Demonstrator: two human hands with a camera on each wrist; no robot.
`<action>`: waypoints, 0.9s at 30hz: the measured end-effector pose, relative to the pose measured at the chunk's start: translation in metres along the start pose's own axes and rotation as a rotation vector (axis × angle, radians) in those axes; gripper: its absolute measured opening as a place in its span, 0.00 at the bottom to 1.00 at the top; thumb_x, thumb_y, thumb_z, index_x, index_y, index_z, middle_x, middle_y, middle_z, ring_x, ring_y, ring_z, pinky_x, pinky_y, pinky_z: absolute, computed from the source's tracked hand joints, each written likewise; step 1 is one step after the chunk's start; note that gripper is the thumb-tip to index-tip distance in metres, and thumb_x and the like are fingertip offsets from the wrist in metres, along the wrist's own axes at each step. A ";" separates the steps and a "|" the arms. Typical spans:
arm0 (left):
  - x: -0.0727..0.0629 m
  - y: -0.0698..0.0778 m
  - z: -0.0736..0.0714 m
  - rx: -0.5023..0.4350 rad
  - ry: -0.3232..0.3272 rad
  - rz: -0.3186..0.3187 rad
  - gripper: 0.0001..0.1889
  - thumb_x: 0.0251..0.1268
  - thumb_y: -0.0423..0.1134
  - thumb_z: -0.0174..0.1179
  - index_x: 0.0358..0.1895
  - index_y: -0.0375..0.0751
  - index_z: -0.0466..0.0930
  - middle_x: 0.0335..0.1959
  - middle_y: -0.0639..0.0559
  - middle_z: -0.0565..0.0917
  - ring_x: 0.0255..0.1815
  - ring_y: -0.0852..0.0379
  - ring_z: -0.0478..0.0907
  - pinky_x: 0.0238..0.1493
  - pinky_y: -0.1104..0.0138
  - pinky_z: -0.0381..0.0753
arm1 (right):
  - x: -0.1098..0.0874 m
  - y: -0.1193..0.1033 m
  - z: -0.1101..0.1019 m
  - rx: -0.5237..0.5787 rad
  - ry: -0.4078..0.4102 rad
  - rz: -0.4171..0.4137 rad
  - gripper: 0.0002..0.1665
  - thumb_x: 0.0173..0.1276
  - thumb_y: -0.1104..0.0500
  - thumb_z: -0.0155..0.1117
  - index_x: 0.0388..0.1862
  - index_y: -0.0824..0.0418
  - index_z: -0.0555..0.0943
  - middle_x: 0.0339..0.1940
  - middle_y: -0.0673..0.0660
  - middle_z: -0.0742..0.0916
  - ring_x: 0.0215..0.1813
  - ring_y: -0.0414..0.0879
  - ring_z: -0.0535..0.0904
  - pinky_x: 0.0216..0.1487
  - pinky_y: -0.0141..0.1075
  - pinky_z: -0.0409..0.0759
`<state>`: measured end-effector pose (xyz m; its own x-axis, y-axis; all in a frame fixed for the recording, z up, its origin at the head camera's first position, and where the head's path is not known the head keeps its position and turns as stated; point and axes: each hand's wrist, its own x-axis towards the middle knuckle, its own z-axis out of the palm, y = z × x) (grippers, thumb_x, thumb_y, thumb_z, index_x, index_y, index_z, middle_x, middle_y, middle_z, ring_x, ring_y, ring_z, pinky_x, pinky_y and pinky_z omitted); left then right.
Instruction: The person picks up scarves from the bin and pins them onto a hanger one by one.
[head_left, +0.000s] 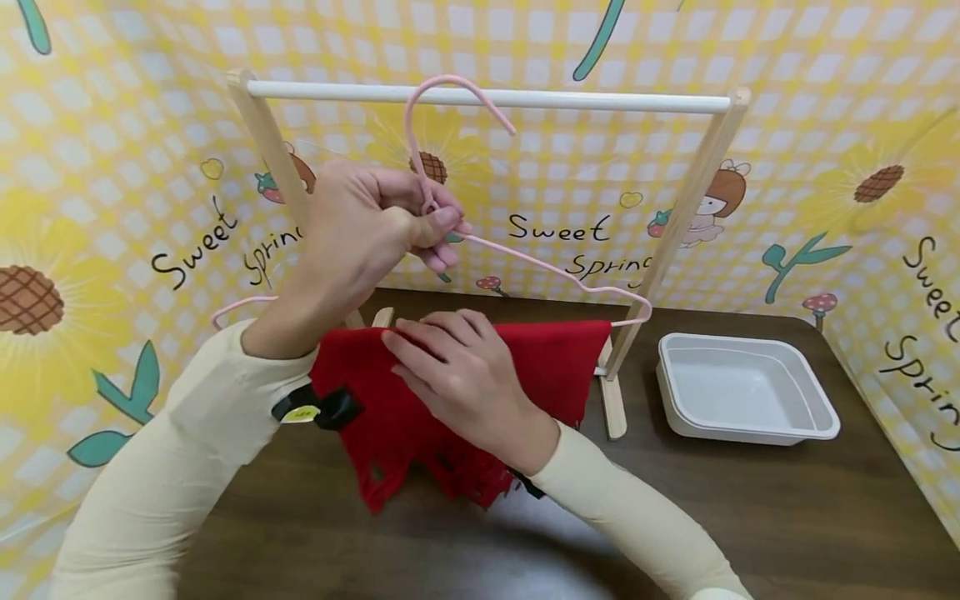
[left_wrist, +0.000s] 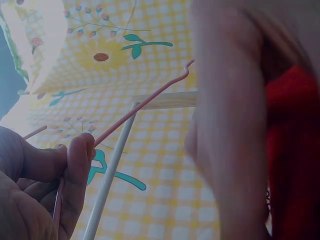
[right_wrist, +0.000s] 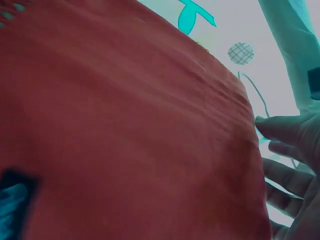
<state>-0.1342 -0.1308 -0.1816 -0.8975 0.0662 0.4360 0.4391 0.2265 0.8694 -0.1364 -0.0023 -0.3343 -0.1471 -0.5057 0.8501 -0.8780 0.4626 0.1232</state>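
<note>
A pink wire hanger (head_left: 525, 257) is held up by its neck between the thumb and fingers of my left hand (head_left: 367, 229); its hook points upward. Over the hanger's lower bar hangs a red scarf (head_left: 555, 358) with a ragged fringe at its lower end. My right hand (head_left: 468, 379) lies over the scarf's top edge, fingers fairly straight and touching the cloth. In the left wrist view the left fingers (left_wrist: 77, 165) pinch the pink wire. The right wrist view shows the right fingers (right_wrist: 285, 175) along the folded edge of the scarf (right_wrist: 140, 130).
Behind the hands stands a rack with wooden posts (head_left: 678, 225) and a white rail (head_left: 615, 101); the hanger's hook overlaps the rail in the head view. A white plastic basin (head_left: 750, 429) sits on the dark wooden table (head_left: 847, 517) at right. Yellow checked cloth (head_left: 825, 108) surrounds the table.
</note>
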 end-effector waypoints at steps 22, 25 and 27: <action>-0.005 -0.006 0.015 0.019 -0.052 0.027 0.07 0.60 0.24 0.69 0.25 0.27 0.87 0.24 0.50 0.88 0.18 0.54 0.86 0.26 0.62 0.91 | 0.042 -0.015 0.030 0.004 -0.090 0.118 0.03 0.65 0.58 0.71 0.32 0.50 0.89 0.32 0.47 0.86 0.37 0.40 0.82 0.25 0.28 0.80; -0.006 -0.009 0.016 0.007 -0.070 -0.008 0.05 0.60 0.24 0.69 0.27 0.27 0.88 0.23 0.47 0.88 0.19 0.53 0.86 0.26 0.61 0.91 | 0.046 -0.018 0.026 0.106 -0.196 0.312 0.07 0.65 0.58 0.70 0.27 0.51 0.87 0.27 0.48 0.85 0.34 0.41 0.81 0.20 0.32 0.78; -0.008 -0.011 0.016 0.005 -0.086 -0.026 0.03 0.61 0.23 0.68 0.29 0.26 0.87 0.23 0.48 0.88 0.19 0.53 0.86 0.26 0.61 0.91 | 0.049 -0.019 0.024 0.179 -0.259 0.433 0.10 0.67 0.57 0.69 0.24 0.53 0.84 0.26 0.50 0.84 0.31 0.42 0.81 0.19 0.34 0.77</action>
<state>-0.1330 -0.1188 -0.1985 -0.9089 0.1433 0.3917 0.4157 0.2341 0.8789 -0.1377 -0.0539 -0.3074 -0.6007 -0.4698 0.6469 -0.7729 0.5483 -0.3194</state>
